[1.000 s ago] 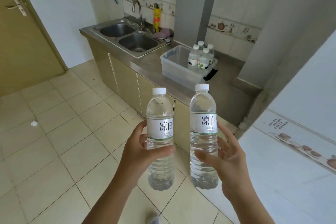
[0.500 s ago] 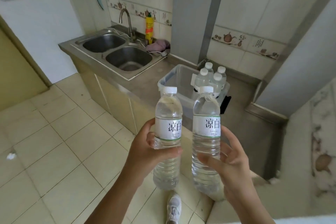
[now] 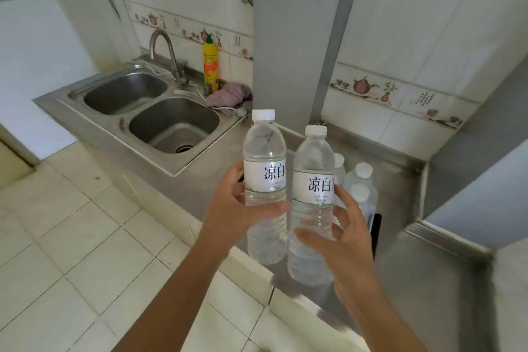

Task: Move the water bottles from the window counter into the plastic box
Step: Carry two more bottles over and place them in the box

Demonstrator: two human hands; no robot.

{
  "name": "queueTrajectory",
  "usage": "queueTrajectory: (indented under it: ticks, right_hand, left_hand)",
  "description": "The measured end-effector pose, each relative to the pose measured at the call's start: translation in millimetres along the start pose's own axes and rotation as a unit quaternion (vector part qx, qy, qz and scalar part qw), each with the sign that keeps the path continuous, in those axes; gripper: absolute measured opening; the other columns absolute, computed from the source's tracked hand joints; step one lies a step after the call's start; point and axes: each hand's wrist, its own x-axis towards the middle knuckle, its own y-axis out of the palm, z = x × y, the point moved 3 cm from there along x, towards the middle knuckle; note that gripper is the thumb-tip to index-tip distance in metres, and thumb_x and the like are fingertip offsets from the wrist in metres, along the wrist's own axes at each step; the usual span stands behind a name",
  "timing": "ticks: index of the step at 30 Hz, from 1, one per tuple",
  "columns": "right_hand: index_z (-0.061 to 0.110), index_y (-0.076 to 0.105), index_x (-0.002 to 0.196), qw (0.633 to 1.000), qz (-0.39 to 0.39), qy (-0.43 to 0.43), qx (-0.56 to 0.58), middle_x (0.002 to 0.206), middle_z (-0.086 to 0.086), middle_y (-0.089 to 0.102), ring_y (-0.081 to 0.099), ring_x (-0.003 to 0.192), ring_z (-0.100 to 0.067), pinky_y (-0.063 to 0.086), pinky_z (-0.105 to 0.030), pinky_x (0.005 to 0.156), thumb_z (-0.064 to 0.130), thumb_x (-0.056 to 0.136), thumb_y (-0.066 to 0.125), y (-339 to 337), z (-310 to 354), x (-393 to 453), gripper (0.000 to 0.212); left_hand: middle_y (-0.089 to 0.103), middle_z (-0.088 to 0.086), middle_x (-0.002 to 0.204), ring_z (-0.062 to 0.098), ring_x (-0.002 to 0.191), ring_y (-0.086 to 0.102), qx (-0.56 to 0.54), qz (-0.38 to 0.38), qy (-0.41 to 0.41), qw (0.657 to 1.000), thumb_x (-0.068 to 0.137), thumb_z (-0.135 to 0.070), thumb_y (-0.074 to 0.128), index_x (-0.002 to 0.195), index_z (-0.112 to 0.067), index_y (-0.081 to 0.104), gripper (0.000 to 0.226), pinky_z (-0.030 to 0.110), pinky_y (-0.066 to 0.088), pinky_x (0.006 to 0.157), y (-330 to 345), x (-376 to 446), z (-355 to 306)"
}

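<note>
Hands fill the lower middle of the view, each wrapped around one upright clear water bottle with a white cap and a white label bearing Chinese characters. The left hand [image 3: 233,210] clasps the left bottle [image 3: 265,177] about its waist, thumb across the front below the label. The right hand [image 3: 347,240] grips the right bottle [image 3: 313,197] lower down, thumb in front and fingers [image 3: 343,197] spread behind it. The two bottles stand just beside each other, the left one a little higher, both held in the air over the steel counter [image 3: 423,271].

Behind the right bottle, toward three o'clock, the white caps of other bottles [image 3: 361,180] show; the plastic box around them is mostly hidden and its walls cannot be made out. A dark object [image 3: 376,233] stands just right of the right hand.

At ten o'clock lies a double steel sink [image 3: 171,120] with a curved faucet [image 3: 165,51]. Behind it, at eleven o'clock, stands a yellow detergent bottle [image 3: 211,64], with a pinkish cloth [image 3: 228,94] heaped beside it. Pale floor tiles [image 3: 71,237] spread across eight o'clock.
</note>
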Motion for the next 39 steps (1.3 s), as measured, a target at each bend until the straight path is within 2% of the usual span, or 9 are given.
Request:
queueTrajectory:
  ticks: [6,9,13,18,22,26,30,34,39]
  right_hand:
    - [0.053,0.044,0.112,0.994,-0.101,-0.023,-0.038,0.11,0.019,0.059,0.062,0.092,0.003,0.053,-0.016,0.07,0.004,0.057,0.088,42,-2,64,0.086]
    - [0.045,0.043,0.122,0.983,-0.156,-0.013,-0.095,0.114,0.018,0.057,0.061,0.103,-0.01,0.052,-0.035,0.086,0.012,0.053,0.088,65,-9,98,0.089]
    - [0.027,0.045,0.123,0.964,-0.229,0.008,-0.136,0.116,0.005,0.06,0.06,0.103,-0.013,0.051,-0.033,0.087,0.008,0.053,0.087,86,-22,139,0.084]
    - [0.031,0.041,0.108,0.936,-0.307,0.038,-0.168,0.106,0.002,0.059,0.061,0.093,-0.018,0.048,-0.032,0.079,0.008,0.053,0.086,90,-46,170,0.075]
    - [0.017,0.045,0.124,0.91,-0.374,0.056,-0.168,0.112,0.003,0.058,0.055,0.1,-0.016,0.043,-0.03,0.084,0.006,0.059,0.083,80,-53,179,0.077]
    - [0.018,0.044,0.127,0.907,-0.382,0.064,-0.166,0.115,0.0,0.061,0.057,0.104,-0.019,0.04,-0.026,0.081,0.004,0.063,0.082,81,-57,182,0.076]
    - [0.022,0.044,0.127,0.913,-0.364,0.089,-0.164,0.114,-0.001,0.062,0.056,0.104,-0.022,0.041,-0.029,0.082,0.003,0.062,0.082,85,-67,185,0.078]
    - [0.022,0.042,0.128,0.911,-0.355,0.099,-0.185,0.108,0.006,0.057,0.055,0.099,-0.017,0.038,-0.025,0.079,0.006,0.065,0.083,86,-69,186,0.076]
    - [0.024,0.04,0.129,0.914,-0.345,0.096,-0.189,0.118,0.002,0.059,0.054,0.108,-0.021,0.042,-0.03,0.086,0.007,0.066,0.081,85,-67,184,0.077]
  left_hand:
    - [0.076,-0.005,0.109,0.018,0.1,0.074,0.023,0.077,0.041,0.996,0.045,-0.021,0.096,0.132,-0.033,0.053,0.097,0.051,0.057,0.089,-5,110,-8]
    - [0.076,-0.006,0.107,0.012,0.096,0.073,0.033,0.111,0.057,0.992,0.05,-0.012,0.096,0.127,-0.034,0.054,0.09,0.036,0.059,0.082,-5,155,-5]
    - [0.075,-0.015,0.094,-0.002,0.085,0.072,0.02,0.166,0.063,0.984,0.061,0.009,0.087,0.114,-0.034,0.054,0.076,0.014,0.054,0.067,1,201,5]
    - [0.074,-0.012,0.108,0.007,0.1,0.072,0.02,0.197,0.083,0.977,0.055,-0.003,0.091,0.125,-0.024,0.056,0.081,0.034,0.058,0.086,20,241,16]
    - [0.074,-0.016,0.107,0.006,0.102,0.07,0.037,0.239,0.1,0.965,0.048,-0.017,0.089,0.117,-0.035,0.057,0.078,0.042,0.057,0.092,43,249,21]
    - [0.072,-0.016,0.109,0.005,0.101,0.069,0.049,0.245,0.085,0.964,0.049,-0.017,0.092,0.115,-0.038,0.054,0.079,0.041,0.057,0.093,47,251,42]
    - [0.069,-0.014,0.107,0.005,0.1,0.066,0.081,0.245,0.105,0.96,0.037,-0.04,0.092,0.114,-0.03,0.056,0.085,0.025,0.054,0.085,43,251,56]
    - [0.069,0.001,0.11,0.019,0.106,0.066,0.105,0.249,0.127,0.954,0.04,-0.051,0.094,0.114,-0.022,0.061,0.087,0.041,0.055,0.092,46,258,73]
    - [0.052,-0.01,0.131,0.025,0.13,0.04,0.224,0.258,0.146,0.929,0.047,-0.038,0.092,0.128,-0.027,0.056,0.089,0.033,0.028,0.108,42,263,91]
